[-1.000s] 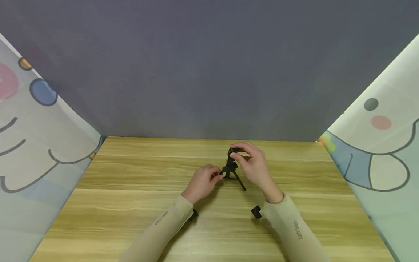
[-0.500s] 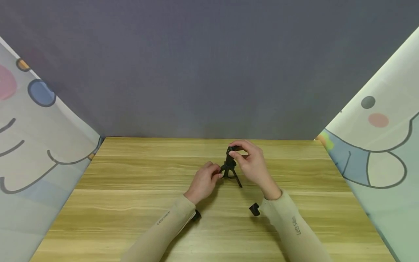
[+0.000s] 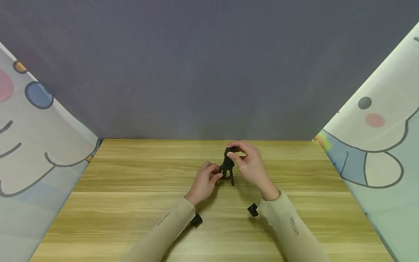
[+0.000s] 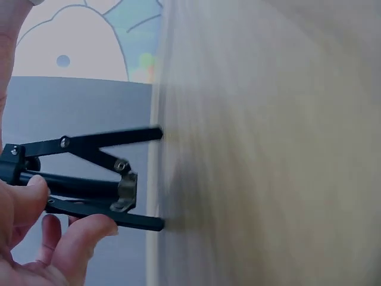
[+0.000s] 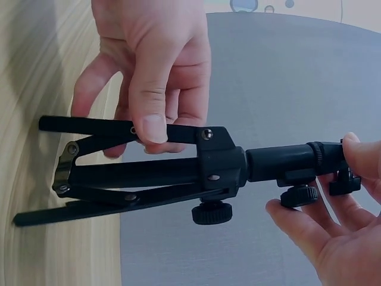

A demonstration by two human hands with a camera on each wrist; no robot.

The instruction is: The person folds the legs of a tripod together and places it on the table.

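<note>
A small black tripod point(image 3: 228, 160) is upright over the far middle of the table, its legs partly drawn in toward the centre column. My left hand point(image 3: 201, 183) pinches one leg between thumb and fingers; the right wrist view shows the thumb point(image 5: 153, 122) on that leg near its hinge. At the top, my right hand point(image 3: 250, 165) grips the tripod's head with thumb and fingers. Two knobs stick out from the tripod, a lower knob point(image 5: 212, 213) on the collar and an upper knob point(image 5: 299, 195) close to my right fingers. Whether the feet touch the tabletop I cannot tell.
The wood-grain table point(image 3: 131, 174) ends at a grey backdrop point(image 3: 209, 72). Cartoon-printed sheets flank it, a left sheet point(image 3: 36, 145) and a right sheet point(image 3: 383, 145). Small black pieces, a left piece point(image 3: 196, 220) and a right piece point(image 3: 252, 210), show beside the sleeve cuffs.
The tripod's legs have come closer together, the right-hand leg swinging in toward the column. Both hands keep their holds, with the right one shifted slightly left.
</note>
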